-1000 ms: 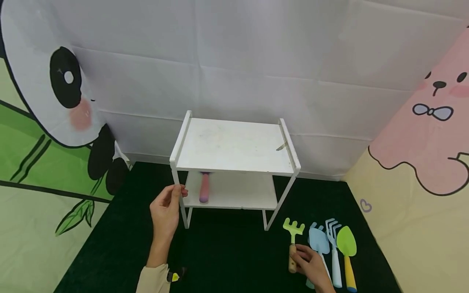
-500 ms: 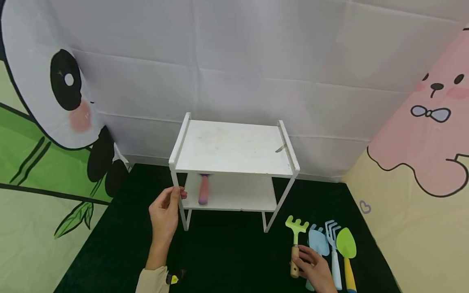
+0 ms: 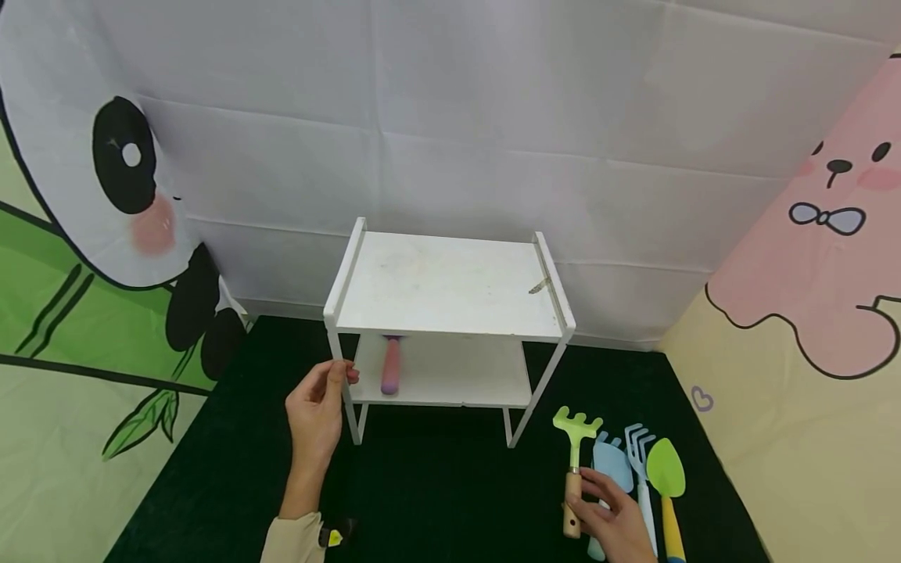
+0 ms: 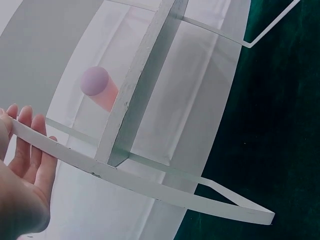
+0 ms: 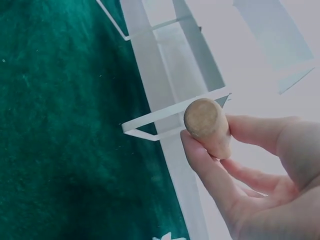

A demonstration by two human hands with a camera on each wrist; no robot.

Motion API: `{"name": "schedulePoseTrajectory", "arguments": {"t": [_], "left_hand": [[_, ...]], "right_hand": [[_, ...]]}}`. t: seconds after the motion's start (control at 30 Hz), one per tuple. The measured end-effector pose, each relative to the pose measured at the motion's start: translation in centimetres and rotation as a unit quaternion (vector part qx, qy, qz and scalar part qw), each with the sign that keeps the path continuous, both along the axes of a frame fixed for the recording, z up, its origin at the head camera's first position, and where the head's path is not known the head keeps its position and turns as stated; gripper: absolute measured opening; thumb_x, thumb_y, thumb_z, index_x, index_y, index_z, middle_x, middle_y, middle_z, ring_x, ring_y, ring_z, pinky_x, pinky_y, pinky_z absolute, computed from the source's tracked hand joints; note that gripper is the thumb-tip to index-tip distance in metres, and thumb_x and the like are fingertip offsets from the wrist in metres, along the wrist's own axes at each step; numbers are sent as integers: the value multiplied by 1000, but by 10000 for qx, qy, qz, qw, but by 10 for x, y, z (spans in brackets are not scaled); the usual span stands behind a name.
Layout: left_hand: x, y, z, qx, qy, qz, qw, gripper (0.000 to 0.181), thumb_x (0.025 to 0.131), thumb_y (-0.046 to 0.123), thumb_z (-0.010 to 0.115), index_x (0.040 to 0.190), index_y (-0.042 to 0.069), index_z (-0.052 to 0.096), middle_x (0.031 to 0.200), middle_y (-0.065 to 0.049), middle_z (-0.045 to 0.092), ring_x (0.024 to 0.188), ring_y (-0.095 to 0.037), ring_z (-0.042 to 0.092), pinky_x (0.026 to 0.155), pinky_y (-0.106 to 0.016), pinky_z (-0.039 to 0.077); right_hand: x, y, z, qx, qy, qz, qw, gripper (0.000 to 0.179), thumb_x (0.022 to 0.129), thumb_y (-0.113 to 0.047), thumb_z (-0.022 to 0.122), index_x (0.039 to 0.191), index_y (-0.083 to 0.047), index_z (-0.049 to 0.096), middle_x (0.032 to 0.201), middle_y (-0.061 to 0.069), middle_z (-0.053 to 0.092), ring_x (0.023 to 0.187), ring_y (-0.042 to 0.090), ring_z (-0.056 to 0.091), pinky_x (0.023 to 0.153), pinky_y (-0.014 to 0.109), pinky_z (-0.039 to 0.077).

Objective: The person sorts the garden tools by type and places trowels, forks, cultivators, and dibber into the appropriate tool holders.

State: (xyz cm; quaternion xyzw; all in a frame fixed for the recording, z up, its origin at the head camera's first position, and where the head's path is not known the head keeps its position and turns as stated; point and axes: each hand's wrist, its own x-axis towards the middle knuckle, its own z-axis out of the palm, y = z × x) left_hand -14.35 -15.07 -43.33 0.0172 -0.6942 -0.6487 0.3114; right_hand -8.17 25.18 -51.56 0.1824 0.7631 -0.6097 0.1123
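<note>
My left hand (image 3: 313,422) grips the left front leg (image 3: 349,410) of a small white two-tier shelf (image 3: 450,285). In the left wrist view, fingers (image 4: 35,145) lie round that white metal bar. At the lower right of the head view, my right hand (image 3: 614,512) pinches a small hand rake (image 3: 579,428) by its wooden handle. The handle's butt end (image 5: 201,117) faces the right wrist camera, between thumb and fingers. On the lower tier lies a tool with a pink handle (image 3: 390,366) and purple tip; its far end is hidden under the top board.
Right of the rake lie a blue toothed shovel (image 3: 611,463), partly hidden by my right hand, a light-blue hand fork (image 3: 639,450) and a green trowel (image 3: 665,467) with a yellow handle. Dark green cloth (image 3: 436,493) covers the surface. A white fabric wall (image 3: 450,117) stands behind the shelf.
My right hand has shifted the rake slightly to the right, closer to the blue shovel, and its handle has tilted. The left hand keeps its hold on the shelf leg.
</note>
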Motion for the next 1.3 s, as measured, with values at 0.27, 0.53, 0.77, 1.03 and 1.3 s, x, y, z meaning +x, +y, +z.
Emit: {"name": "schedulePoseTrajectory", "arguments": {"t": [0.27, 0.53, 0.77, 1.03, 1.3], "left_hand": [[1, 2, 0, -81, -52, 108, 9999, 22, 107, 7, 55, 106, -10, 70, 95, -23, 72, 84, -8, 69, 88, -13, 51], [1, 2, 1, -60, 2, 68, 10000, 22, 106, 7, 55, 104, -11, 69, 94, -27, 71, 83, -9, 69, 89, -14, 51], [1, 2, 2, -61, 11, 53, 10000, 22, 106, 5, 55, 104, -12, 69, 93, -28, 70, 83, -8, 69, 89, -14, 51], [2, 2, 2, -49, -10, 59, 10000, 22, 106, 6, 56, 104, -11, 70, 93, -26, 71, 83, -9, 69, 89, -14, 51], [2, 2, 2, -59, 11, 59, 10000, 22, 106, 6, 56, 103, -11, 70, 92, -26, 71, 83, -10, 69, 89, -14, 51]], "right_hand": [[10, -4, 19, 125, 111, -52, 9998, 70, 93, -28, 79, 148, -1, 45, 138, 26, 55, 98, 29, 71, 80, 45, 61], [20, -10, 33, 369, 465, -122, 9982, 67, 91, -25, 81, 144, -1, 50, 137, 26, 57, 100, 29, 71, 83, 41, 61], [27, -14, 45, 208, 609, -163, 9978, 64, 90, -18, 81, 143, 0, 51, 137, 24, 57, 103, 30, 70, 85, 36, 60], [34, -22, 61, -81, 671, -314, 9972, 64, 89, -12, 81, 144, -2, 50, 137, 22, 56, 102, 32, 70, 83, 37, 61], [39, -34, 75, -153, 1103, -187, 9936, 58, 87, -3, 79, 139, -4, 54, 132, 21, 57, 96, 29, 72, 79, 38, 62]]}}
